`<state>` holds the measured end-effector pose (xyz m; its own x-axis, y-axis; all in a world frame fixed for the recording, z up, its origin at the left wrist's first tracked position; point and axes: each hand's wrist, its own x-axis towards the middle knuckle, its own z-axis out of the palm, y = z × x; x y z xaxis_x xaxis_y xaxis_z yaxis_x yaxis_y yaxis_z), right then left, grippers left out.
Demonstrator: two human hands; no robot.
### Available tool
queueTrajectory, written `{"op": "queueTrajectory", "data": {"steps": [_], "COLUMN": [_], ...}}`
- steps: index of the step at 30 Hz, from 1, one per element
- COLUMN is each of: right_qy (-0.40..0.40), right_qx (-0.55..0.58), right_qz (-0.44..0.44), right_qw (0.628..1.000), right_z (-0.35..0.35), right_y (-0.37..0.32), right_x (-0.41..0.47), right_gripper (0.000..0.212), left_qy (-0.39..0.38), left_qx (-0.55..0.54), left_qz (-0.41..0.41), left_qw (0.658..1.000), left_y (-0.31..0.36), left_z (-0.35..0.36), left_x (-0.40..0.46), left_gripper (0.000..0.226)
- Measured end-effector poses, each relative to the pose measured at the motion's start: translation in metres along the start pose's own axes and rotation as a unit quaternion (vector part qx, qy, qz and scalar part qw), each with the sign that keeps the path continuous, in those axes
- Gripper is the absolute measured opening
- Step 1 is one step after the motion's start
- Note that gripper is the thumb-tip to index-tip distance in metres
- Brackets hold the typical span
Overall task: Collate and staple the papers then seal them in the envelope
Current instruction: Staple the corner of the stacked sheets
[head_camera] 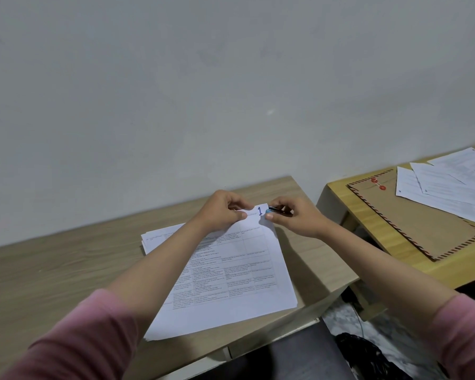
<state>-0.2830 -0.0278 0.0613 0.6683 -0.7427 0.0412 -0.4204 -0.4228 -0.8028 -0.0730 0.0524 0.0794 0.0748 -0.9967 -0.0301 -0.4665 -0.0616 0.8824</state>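
Here our left hand (225, 208) pinches the paper stack (231, 272) at its numbered corner, steadying it; our right hand (291, 218) grips a small stapler (279, 210), so the staple lands there.

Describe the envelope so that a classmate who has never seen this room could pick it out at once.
Look to the yellowish side table on the right, next to the desk. The envelope lies flat on it, partly under loose white sheets. Unlike those sheets, it is brown, with a red-and-dark striped border and two red string-tie buttons near its far end.
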Motion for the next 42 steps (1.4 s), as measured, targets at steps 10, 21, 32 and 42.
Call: {"op": "queueTrajectory", "data": {"steps": [10,21,32,42], "right_qy": [-0.082,-0.142,-0.122,-0.058], "right_qx": [0.002,-0.005,-0.013,-0.017], "right_qz": [0.011,0.037,0.011,0.030], "right_qw": [0.997,0.989,0.992,0.998], "right_z": [-0.001,0.001,0.005,0.017], "right_y": [-0.007,-0.009,-0.018,-0.025], "right_x": [0.009,0.023,0.027,0.022], "right_gripper": [0.044,0.048,0.030,0.030], "left_qy": [-0.011,-0.023,-0.018,0.023], "left_qx": [-0.008,0.014,0.019,0.013], "left_qz": [0.006,0.008,0.019,-0.008], "left_qw": [1.000,1.000,0.999,1.000], "left_y": [-0.001,-0.008,-0.008,-0.017], "left_z": [-0.001,-0.008,-0.015,-0.033], "left_x": [-0.002,-0.001,-0.003,-0.010], "left_gripper": [0.022,0.021,0.025,0.023]}}
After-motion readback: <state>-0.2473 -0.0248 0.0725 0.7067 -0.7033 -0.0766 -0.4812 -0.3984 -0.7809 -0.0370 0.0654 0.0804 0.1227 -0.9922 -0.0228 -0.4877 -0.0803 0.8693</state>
